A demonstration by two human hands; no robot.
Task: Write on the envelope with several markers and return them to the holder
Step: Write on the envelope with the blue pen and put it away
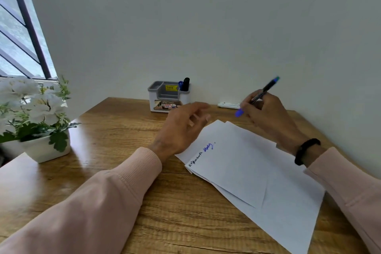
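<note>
Marker (257,95) pinched in right hand (266,109), tip down-left, tail up-right, left hand (181,128) loosely open, empty.

Pale pink sleeves (115,187), black wristband (305,150)

Illegible handwriting on envelope (247,171)

Pale wall (206,27); barred window (18,33) left; wooden table (115,130).
</note>
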